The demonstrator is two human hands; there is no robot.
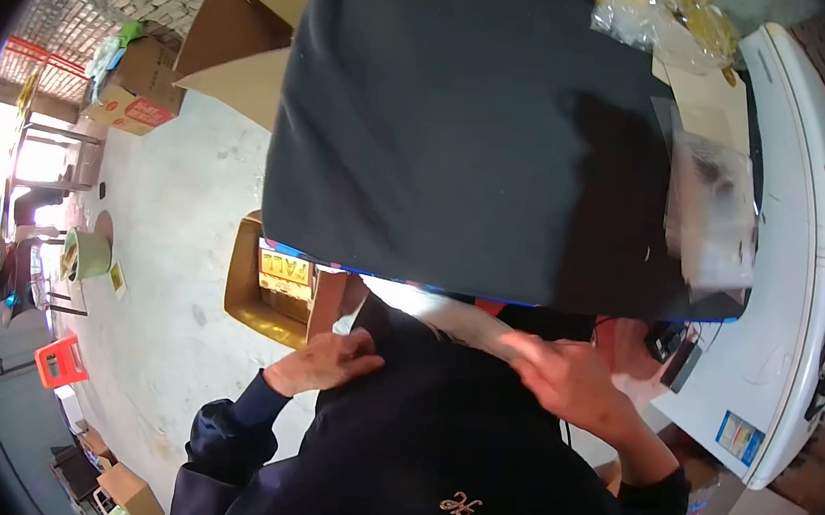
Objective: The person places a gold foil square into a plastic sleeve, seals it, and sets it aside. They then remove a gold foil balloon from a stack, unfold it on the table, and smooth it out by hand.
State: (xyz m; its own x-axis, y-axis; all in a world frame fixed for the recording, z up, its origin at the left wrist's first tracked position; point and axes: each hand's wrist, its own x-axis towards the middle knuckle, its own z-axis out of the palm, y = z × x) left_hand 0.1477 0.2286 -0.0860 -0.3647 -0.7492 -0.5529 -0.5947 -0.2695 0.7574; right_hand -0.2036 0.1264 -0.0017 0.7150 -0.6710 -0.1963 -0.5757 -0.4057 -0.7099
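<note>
Mid-handling, seemingly: blurred white sheet (442,314) pinched at its 4 o'clock end by right hand (575,383), just below 12 o'clock black cloth (455,141). Hands apart; left hand (321,361) curled at 7 o'clock, grip unclear. Edge clearance called for.

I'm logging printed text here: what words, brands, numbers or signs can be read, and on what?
"FALL": orange panel inside the open carton.
Too small or blurred: blue-and-yellow label; red-printed carton.
Stylised emblem, not surely letters: dark top.
</note>
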